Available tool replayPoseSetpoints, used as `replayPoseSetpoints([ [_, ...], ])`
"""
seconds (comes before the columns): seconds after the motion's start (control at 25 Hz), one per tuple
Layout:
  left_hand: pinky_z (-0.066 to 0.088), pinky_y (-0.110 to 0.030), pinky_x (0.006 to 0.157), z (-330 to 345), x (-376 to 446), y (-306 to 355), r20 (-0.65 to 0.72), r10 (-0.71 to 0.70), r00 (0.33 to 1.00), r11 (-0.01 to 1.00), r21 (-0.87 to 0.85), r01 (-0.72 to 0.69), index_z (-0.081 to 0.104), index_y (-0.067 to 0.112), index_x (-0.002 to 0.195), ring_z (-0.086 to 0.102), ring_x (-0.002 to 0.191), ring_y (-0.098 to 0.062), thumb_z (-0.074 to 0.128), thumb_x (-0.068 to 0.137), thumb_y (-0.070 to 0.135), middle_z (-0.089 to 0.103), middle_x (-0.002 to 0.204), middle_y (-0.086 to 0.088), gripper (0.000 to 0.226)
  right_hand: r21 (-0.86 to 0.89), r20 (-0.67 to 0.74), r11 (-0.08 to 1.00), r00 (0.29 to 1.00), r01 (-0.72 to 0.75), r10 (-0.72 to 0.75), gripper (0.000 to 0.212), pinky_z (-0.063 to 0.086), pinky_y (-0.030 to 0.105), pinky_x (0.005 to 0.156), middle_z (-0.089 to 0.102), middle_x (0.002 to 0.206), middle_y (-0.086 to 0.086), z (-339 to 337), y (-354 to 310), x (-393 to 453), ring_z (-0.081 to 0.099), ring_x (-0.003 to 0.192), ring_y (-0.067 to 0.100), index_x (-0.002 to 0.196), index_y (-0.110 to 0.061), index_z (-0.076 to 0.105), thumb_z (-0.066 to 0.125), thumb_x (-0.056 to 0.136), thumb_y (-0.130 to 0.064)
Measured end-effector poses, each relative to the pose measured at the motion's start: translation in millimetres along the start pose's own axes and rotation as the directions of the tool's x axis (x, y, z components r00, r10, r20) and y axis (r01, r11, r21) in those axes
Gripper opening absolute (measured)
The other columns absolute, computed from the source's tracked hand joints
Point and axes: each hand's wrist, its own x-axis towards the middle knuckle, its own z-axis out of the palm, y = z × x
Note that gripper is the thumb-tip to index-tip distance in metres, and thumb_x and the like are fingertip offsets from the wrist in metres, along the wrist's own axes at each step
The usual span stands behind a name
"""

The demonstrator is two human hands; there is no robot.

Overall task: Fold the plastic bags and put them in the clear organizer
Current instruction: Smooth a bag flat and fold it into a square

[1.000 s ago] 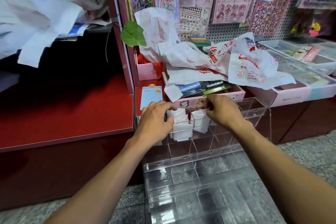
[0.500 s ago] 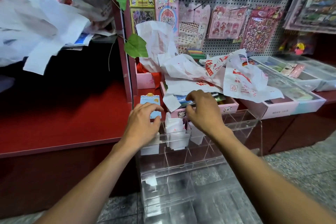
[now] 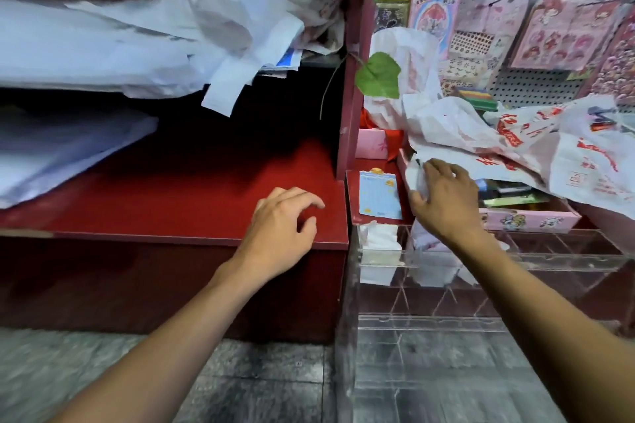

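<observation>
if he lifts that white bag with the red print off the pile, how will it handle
Probably floppy: the white bag with red print lies crumpled and draped over the pink box. Likely very light, being thin film. It may drag neighbouring bags along.

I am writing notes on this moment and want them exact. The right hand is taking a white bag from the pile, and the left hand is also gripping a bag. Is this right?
Not quite. In the head view the left hand holds nothing: it hangs over the red shelf, fingers loosely curled. The right hand is indeed taking a white bag from the pile.
</observation>
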Motion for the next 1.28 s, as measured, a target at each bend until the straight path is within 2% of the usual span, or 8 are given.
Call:
replayPoseSetpoints([
  [0.2, 0.040, -0.039, 0.099, -7, -5, -6, -0.018, -0.080, 0.997, 0.997, -0.024, 0.079, 0.067, 0.025, 0.110, 0.051, 0.106, -0.013, 0.065, 0.088, 0.015, 0.063, 0.113, 0.014, 0.025, 0.274, -0.169, 0.933, 0.967, 0.233, -0.192, 0.055, 0.043, 0.048, 0.100, 0.054, 0.139, 0.012, -2, -44, -13, 0.048, 0.122, 0.038, 0.133, -0.005, 0.056, 0.053, 0.081, -0.023],
  [0.44, 0.047, -0.024, 0.089, -1, 12, 14, -0.117, -0.256, 0.960, 0.902, -0.385, 0.194, 0.049, 0.028, 0.138, 0.057, 0.097, -0.009, 0.078, 0.072, 0.006, 0.051, 0.125, 0.008, 0.075, 0.701, -0.163, 0.585, 0.890, 0.408, -0.426, 0.040, 0.035, 0.016, 0.105, 0.065, 0.125, 0.001, -23, -103, -48, 0.056, 0.119, 0.014, 0.120, -0.009, 0.069, 0.063, 0.081, -0.001],
  [0.6, 0.051, -0.035, 0.076, -10, 11, 10, -0.170, -0.217, 0.961, 0.904, -0.406, 0.133, 0.068, 0.034, 0.086, 0.061, 0.079, -0.009, 0.067, 0.078, 0.002, 0.067, 0.085, 0.011, 0.033, 0.904, -0.093, 0.349, 0.911, 0.246, -0.402, 0.030, 0.043, 0.014, 0.095, 0.070, 0.112, 0.002, -35, -120, -53, 0.062, 0.108, 0.002, 0.108, -0.005, 0.073, 0.066, 0.081, 0.007],
  [0.72, 0.046, -0.032, 0.060, -21, 9, -5, -0.171, -0.347, 0.922, 0.854, -0.463, 0.236, 0.066, 0.025, 0.071, 0.054, 0.060, -0.004, 0.063, 0.089, 0.013, 0.063, 0.063, 0.008, 0.021, 0.795, -0.100, 0.538, 0.936, 0.280, -0.338, 0.049, 0.039, 0.020, 0.098, 0.060, 0.128, -0.008, -22, -122, -52, 0.053, 0.118, 0.006, 0.126, -0.019, 0.061, 0.074, 0.079, -0.014],
  [0.88, 0.054, -0.031, 0.063, -47, 10, -21, -0.094, -0.623, 0.777, 0.480, -0.829, 0.285, 0.065, 0.019, 0.083, 0.064, 0.073, -0.019, 0.047, 0.093, 0.001, 0.070, 0.075, -0.001, 0.028, 0.298, 0.016, 0.891, 0.932, 0.342, -0.363, 0.084, 0.036, 0.044, 0.106, 0.041, 0.149, -0.001, 9, -118, -49, 0.040, 0.132, 0.027, 0.145, -0.024, 0.036, 0.075, 0.071, -0.029],
  [1.08, 0.053, -0.036, 0.087, -75, 5, -53, -0.055, -0.704, 0.709, 0.091, -0.996, 0.013, 0.055, 0.015, 0.118, 0.067, 0.094, -0.015, 0.046, 0.100, 0.017, 0.070, 0.093, 0.006, 0.021, 0.192, 0.151, 0.898, 0.892, 0.396, -0.426, 0.025, 0.045, 0.038, 0.089, 0.066, 0.121, 0.003, 24, -136, -51, 0.059, 0.108, 0.030, 0.115, -0.022, 0.062, 0.053, 0.093, -0.028],
  [1.2, 0.053, -0.046, 0.087, -76, 0, -67, 0.147, -0.744, 0.652, 0.074, -0.951, 0.299, 0.056, 0.026, 0.127, 0.069, 0.102, -0.021, 0.051, 0.094, 0.058, 0.071, 0.112, 0.002, 0.046, 0.180, 0.233, 0.888, 0.858, 0.424, -0.457, 0.025, 0.038, 0.039, 0.090, 0.065, 0.121, 0.001, 34, -158, -57, 0.058, 0.108, 0.030, 0.115, -0.022, 0.061, 0.044, 0.099, -0.031],
  [1.28, 0.056, -0.037, 0.074, -70, -5, -69, 0.230, -0.757, 0.611, 0.134, -0.861, 0.490, 0.055, 0.025, 0.125, 0.071, 0.092, -0.022, 0.065, 0.090, 0.048, 0.073, 0.110, -0.002, 0.043, 0.170, 0.211, 0.877, 0.853, 0.450, -0.478, 0.025, 0.034, 0.039, 0.088, 0.064, 0.119, 0.001, 39, -169, -60, 0.054, 0.105, 0.031, 0.115, -0.023, 0.060, 0.043, 0.100, -0.031],
])
